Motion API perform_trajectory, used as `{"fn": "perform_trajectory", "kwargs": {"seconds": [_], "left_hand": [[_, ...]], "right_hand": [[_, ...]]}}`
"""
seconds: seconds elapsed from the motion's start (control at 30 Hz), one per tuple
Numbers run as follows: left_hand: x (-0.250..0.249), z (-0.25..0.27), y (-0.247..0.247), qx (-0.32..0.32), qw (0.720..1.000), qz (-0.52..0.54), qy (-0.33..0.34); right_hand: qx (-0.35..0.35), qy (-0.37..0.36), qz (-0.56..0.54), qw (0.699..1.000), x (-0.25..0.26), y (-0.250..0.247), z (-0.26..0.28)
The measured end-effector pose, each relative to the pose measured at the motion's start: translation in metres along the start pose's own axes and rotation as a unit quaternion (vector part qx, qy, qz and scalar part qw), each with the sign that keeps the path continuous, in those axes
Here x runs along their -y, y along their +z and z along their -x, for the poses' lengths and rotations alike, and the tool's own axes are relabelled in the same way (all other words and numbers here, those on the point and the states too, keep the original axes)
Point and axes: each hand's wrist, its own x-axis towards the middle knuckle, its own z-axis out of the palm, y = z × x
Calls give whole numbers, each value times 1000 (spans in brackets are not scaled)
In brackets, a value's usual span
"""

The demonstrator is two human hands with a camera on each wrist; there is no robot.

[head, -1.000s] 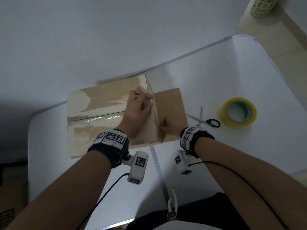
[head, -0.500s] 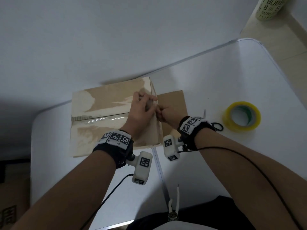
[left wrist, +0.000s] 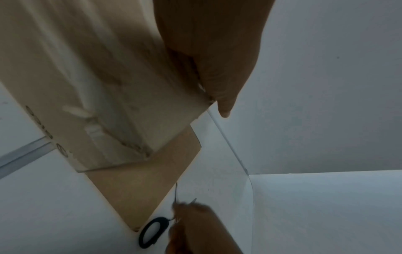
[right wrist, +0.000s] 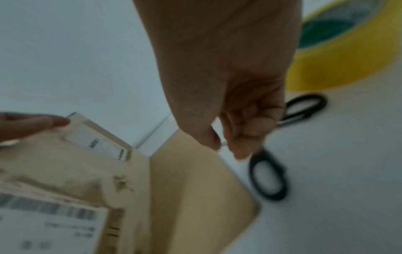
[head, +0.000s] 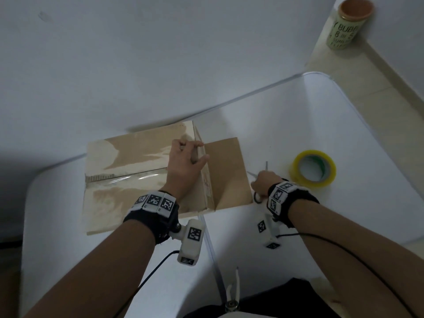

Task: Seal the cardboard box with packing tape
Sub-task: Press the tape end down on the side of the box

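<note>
A worn cardboard box (head: 128, 180) lies on the white table (head: 344, 214), with a strip of clear tape (head: 128, 179) along its top seam. One brown flap (head: 227, 171) lies flat to the box's right. My left hand (head: 187, 161) rests on the box top at its right edge, thumb sticking out past the edge (left wrist: 224, 103). My right hand (head: 263, 182) is down on the black-handled scissors (right wrist: 267, 178) and pinches them near the blades. The yellow tape roll (head: 313, 168) lies just right of that hand, untouched.
The table stands against a white wall. Its rounded right edge drops to a tiled floor, where a green canister (head: 346, 26) stands. A thin metal strip (head: 211, 249) runs from the box toward me. Labels (right wrist: 43, 223) cover the box's near side.
My right hand has left the box's right edge and moved right, down onto the scissors. My left hand has stayed on the box top.
</note>
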Motion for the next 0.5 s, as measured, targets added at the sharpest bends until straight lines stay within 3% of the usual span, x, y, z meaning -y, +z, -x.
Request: {"fn": "perform_trajectory", "kwargs": {"seconds": [0.1,0.2,0.3,0.37,0.5], "left_hand": [[-2,1,1,1,1000,-17,-3],[-5,3,-2,1,1000,-4,-9],[-10,5,-6,10,1000,-24,-15],[-16,4,-8,25,996,-83,-14],[-17,12,-16,33,957,-288,11]], "right_hand": [[58,35,50,996,-23,4,1],[-28,32,28,999,-26,-3,-9],[-133,11,-68,989,-22,-15,-19],[-174,-7,-124,977,-16,-23,-25],[-182,-73,-152,969,1,-34,-21]]}}
